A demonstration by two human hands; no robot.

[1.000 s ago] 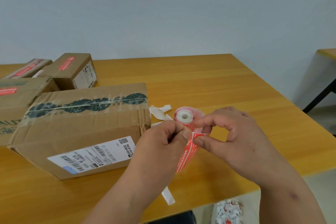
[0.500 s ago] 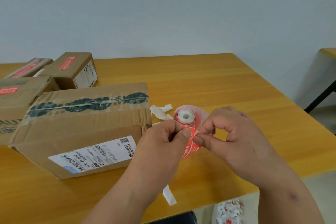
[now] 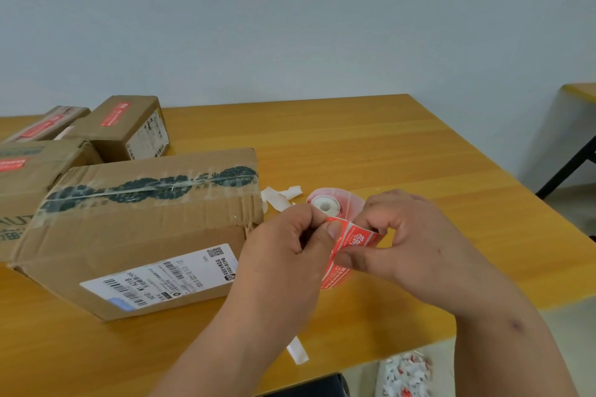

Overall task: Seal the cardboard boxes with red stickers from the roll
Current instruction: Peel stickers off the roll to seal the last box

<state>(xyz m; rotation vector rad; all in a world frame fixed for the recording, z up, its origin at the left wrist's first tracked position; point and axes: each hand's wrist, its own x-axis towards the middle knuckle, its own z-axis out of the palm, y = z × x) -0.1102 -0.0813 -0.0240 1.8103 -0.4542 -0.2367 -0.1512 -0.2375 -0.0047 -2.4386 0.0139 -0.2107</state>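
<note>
A roll of red stickers with a white core is held just above the wooden table. My left hand pinches the corner of a red sticker at the strip's free end. My right hand grips the strip beside it, thumb underneath. A large cardboard box with dark printed tape and a white shipping label lies left of my hands. Three smaller boxes with red stickers on top sit behind it.
White backing-paper scraps lie by the large box's corner, and one strip lies near the table's front edge. A pile of red and white scraps is on the floor. A second table stands at the right.
The sticker's end has come further off its backing and now curls up between my hands. The roll and both hands stay in nearly the same place.
</note>
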